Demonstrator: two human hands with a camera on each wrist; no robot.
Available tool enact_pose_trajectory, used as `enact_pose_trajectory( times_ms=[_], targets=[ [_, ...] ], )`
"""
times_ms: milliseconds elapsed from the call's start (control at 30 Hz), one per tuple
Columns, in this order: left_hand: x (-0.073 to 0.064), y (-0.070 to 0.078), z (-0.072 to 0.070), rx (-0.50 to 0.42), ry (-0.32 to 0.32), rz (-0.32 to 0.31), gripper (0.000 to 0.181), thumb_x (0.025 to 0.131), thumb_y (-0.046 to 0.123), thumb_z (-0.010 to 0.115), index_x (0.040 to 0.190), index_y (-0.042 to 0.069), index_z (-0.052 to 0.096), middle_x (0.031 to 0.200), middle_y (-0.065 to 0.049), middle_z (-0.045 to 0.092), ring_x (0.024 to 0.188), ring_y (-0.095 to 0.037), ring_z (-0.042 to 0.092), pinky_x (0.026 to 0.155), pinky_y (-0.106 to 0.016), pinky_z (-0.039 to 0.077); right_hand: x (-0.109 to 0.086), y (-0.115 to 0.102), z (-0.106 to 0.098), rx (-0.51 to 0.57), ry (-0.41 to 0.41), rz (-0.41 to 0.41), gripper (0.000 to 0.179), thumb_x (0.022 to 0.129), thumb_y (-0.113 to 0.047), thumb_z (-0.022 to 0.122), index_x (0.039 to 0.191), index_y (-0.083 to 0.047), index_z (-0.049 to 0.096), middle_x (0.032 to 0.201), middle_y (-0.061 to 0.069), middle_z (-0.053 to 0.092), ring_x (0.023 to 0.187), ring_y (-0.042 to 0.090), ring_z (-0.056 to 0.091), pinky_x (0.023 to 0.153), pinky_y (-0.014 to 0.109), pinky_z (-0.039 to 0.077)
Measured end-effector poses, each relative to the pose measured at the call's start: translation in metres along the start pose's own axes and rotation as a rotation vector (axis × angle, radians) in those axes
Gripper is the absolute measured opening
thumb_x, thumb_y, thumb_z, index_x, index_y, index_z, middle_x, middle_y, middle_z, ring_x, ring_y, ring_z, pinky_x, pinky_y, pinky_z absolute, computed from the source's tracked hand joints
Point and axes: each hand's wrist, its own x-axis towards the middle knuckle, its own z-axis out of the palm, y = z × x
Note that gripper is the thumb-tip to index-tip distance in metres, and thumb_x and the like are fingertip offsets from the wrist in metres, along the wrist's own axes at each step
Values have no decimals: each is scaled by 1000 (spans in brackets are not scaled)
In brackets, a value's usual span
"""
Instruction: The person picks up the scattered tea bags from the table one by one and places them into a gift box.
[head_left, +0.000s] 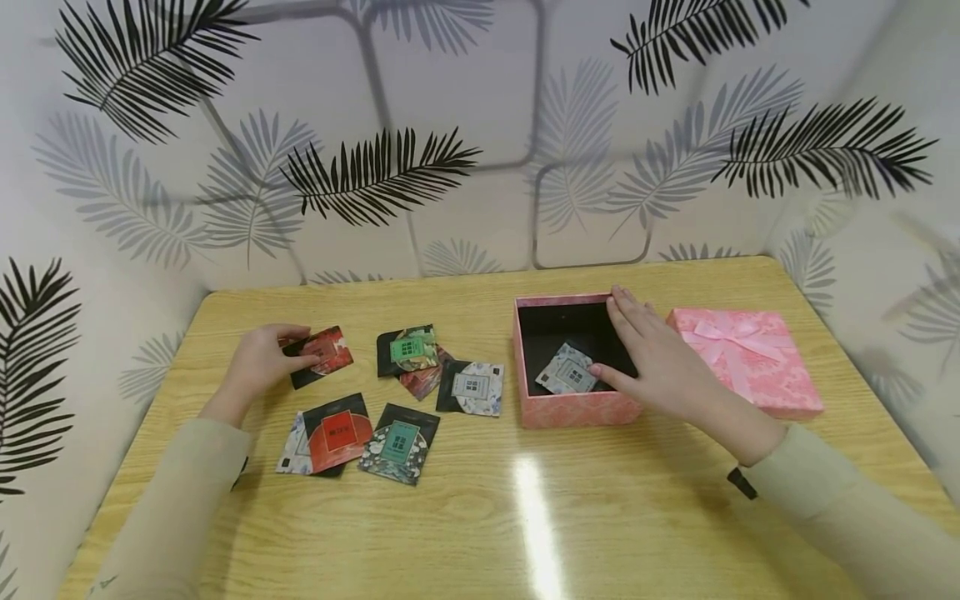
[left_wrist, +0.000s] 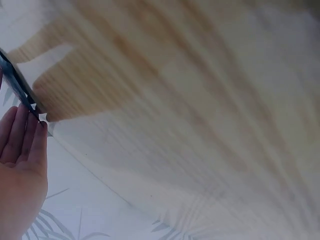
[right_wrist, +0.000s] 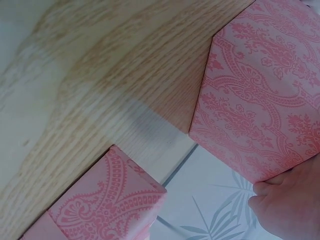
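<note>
The table (head_left: 465, 533) spreads beneath both hands. The open pink box (head_left: 581, 412) is under the right hand (head_left: 652, 354), which is unclenched: its fingers lie straight along the rim and its thumb reaches over the inside. If that palm leans too hard on one wall, the box could tilt or skid. The bow-topped lid (head_left: 780, 375) is to the right of that hand, partly behind its wrist, where a backward sweep of the forearm might shove it.

The left hand (head_left: 262, 358) pinches the left end of a red-and-black packet (head_left: 330, 353), well apart from the box. Since only that end is gripped, the packet could pivot or slip from a loose pinch. On the near side of this grip are an orange-red packet (head_left: 341, 433), overlapping others, and a teal-labelled packet (head_left: 400, 442); right of it are a green-labelled packet (head_left: 412, 348) and a white floral packet (head_left: 474, 387). A low sleeve could drag these. The grey-white packet (head_left: 564, 372) inside the box is right by the right thumb, which might nudge it.
</note>
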Motion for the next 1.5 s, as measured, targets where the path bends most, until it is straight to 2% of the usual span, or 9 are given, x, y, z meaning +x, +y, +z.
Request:
enact_pose_trajectory(
  times_ms=[333, 600, 833, 1000, 1067, 1133, 1267, 1367, 1500],
  targets=[
    [0, 0, 0, -58, 9, -22, 52, 97, 15, 80, 140, -9, 63, 140, -33, 64, 128, -51, 61, 110, -63, 49, 0, 1, 2, 1, 26, -5, 100, 102, -57, 62, 168, 3, 16, 178, 20, 12, 165, 40, 16, 130, 67, 20],
    [-2, 2, -1, -81, 26, -39, 50, 96, 15, 81, 138, -8, 65, 139, -34, 64, 126, -52, 61, 108, -64, 50, 0, 1, 2, 3, 5, 5, 101, 103, -58, 61, 168, 2, 14, 179, 19, 10, 166, 39, 13, 131, 65, 19],
    [-10, 11, -2, -181, 97, -69, 40, 98, 10, 77, 133, -8, 68, 135, -35, 64, 126, -52, 59, 107, -64, 51, 0, 1, 1, 1, 4, 1, 100, 103, -57, 61, 168, 3, 14, 179, 20, 10, 166, 39, 13, 132, 64, 19],
    [-13, 18, -2, -168, 147, -60, 36, 98, 11, 77, 128, -7, 70, 127, -33, 69, 121, -50, 63, 103, -61, 55, -1, 1, 1, 4, -1, 11, 100, 103, -57, 60, 168, 3, 14, 179, 19, 9, 166, 40, 13, 132, 65, 18],
    [-14, 19, -3, -160, 170, -51, 33, 98, 11, 78, 125, -6, 73, 122, -31, 72, 114, -47, 67, 95, -51, 59, -1, 1, 1, 6, -3, 16, 100, 103, -58, 60, 168, 2, 14, 179, 18, 8, 166, 40, 13, 131, 66, 17],
    [-15, 21, -5, -158, 187, -41, 28, 97, 9, 78, 121, -5, 75, 117, -29, 75, 104, -39, 71, 85, -34, 61, -1, 1, 1, 9, -4, 18, 100, 103, -58, 60, 169, 2, 14, 179, 18, 8, 166, 40, 12, 131, 67, 16],
    [-16, 22, -11, -161, 195, -20, 20, 98, 9, 77, 113, -3, 80, 109, -26, 79, 81, -7, 69, 67, -11, 51, -1, 0, 1, 14, -2, 17, 100, 103, -58, 60, 169, 2, 14, 179, 18, 8, 166, 40, 12, 131, 67, 16],
    [-16, 23, -16, -146, 195, -22, 19, 97, 13, 79, 110, -1, 82, 105, -24, 80, 73, 9, 60, 64, -11, 50, 0, 0, 1, 13, 2, 14, 99, 103, -57, 60, 168, 2, 14, 179, 18, 9, 166, 40, 13, 131, 67, 17],
    [-18, 29, -24, -117, 204, -51, 21, 97, 18, 80, 109, 0, 83, 101, -21, 82, 76, 2, 63, 67, -18, 52, 0, 0, 0, 13, 5, 9, 99, 103, -57, 60, 168, 2, 15, 179, 19, 9, 166, 40, 14, 131, 67, 17]
  ],
)
